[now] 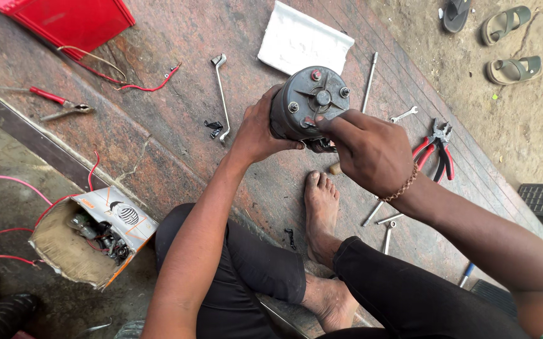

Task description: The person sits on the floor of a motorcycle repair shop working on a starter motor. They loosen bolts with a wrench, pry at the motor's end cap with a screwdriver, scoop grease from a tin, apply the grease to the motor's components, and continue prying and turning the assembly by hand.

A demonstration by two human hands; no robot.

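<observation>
Soft, even daylight fills the scene, bright enough to show detail everywhere. Shadows are faint and diffuse, pooling just under the motor (309,103) and the forearms. No harsh glare. Focus is sharp centrally; the wide lens stretches and bends things toward the corners.

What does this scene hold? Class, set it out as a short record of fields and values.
Setting: a person seated on a reddish stone floor
Left hand: grips the side of the motor
Right hand: fingertips on the motor's end cap
Foot: bare, below the motor
Right of the hands: pliers, small spanner
Left of the hands: bent wrench
Lower left: open box of parts
Top right: sandals
</observation>
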